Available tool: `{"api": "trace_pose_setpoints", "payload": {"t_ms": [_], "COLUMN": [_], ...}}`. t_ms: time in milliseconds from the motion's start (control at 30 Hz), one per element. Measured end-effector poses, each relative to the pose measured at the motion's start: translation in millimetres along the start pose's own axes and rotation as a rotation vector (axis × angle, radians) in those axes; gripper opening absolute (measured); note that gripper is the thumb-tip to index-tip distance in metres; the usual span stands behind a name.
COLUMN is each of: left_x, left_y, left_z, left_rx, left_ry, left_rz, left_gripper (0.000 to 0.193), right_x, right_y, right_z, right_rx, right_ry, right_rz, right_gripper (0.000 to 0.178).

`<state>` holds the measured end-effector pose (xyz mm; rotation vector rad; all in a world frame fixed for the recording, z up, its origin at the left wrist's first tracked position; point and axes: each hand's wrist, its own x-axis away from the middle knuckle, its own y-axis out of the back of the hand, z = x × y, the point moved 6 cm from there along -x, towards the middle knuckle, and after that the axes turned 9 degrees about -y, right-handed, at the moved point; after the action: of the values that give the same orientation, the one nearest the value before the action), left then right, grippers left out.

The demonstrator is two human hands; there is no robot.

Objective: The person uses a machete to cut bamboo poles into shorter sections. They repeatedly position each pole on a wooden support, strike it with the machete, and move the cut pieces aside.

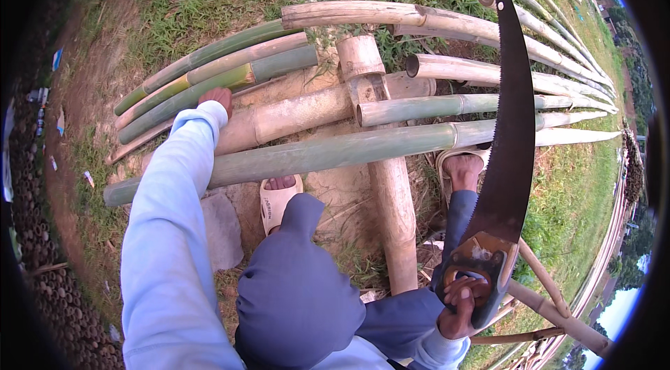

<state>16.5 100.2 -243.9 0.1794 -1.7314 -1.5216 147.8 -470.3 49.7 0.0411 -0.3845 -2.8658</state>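
Note:
In my right hand (458, 311) is the wooden handle of a handsaw (513, 126), my fingers wrapped through its grip. The dark, curved blade points up and away, its toothed edge toward the left. My left hand (217, 99) is closed at the lower edge of a short green bamboo piece (164, 113), with the fingertips hidden. Beside that piece lie a paler bamboo piece (209, 71) and another green bamboo piece (202, 56). Under my left forearm, a long green bamboo pole (335, 150) stretches across in front of me, apart from the saw in my hand.
A thick, pale bamboo log (293, 119) lies beneath, meeting an upright-running bamboo post (392, 209). Several long poles (447, 21) fan out to the right. My sandalled feet (279, 202) stand between them. Crossed bamboo supports (551, 311) are at lower right, stacked bamboo ends (63, 300) at far left.

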Motion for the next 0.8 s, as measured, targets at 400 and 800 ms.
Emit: {"api": "trace_pose_setpoints", "payload": {"t_ms": [400,800], "left_x": [-3.9,104.0], "left_y": [-18.5,70.6], "left_z": [16.7,26.4], "left_rx": [-0.079,0.192], "left_ry": [-0.181,-0.223], "left_rz": [0.004,-0.423], "left_gripper": [0.019,0.057], "right_x": [7.0,17.4], "right_y": [9.3,19.0], "right_z": [-4.1,6.2], "right_rx": [0.017,-0.075], "right_ry": [-0.017,0.090], "right_rz": [-0.045,-0.007], "right_gripper": [0.047,0.008]}}
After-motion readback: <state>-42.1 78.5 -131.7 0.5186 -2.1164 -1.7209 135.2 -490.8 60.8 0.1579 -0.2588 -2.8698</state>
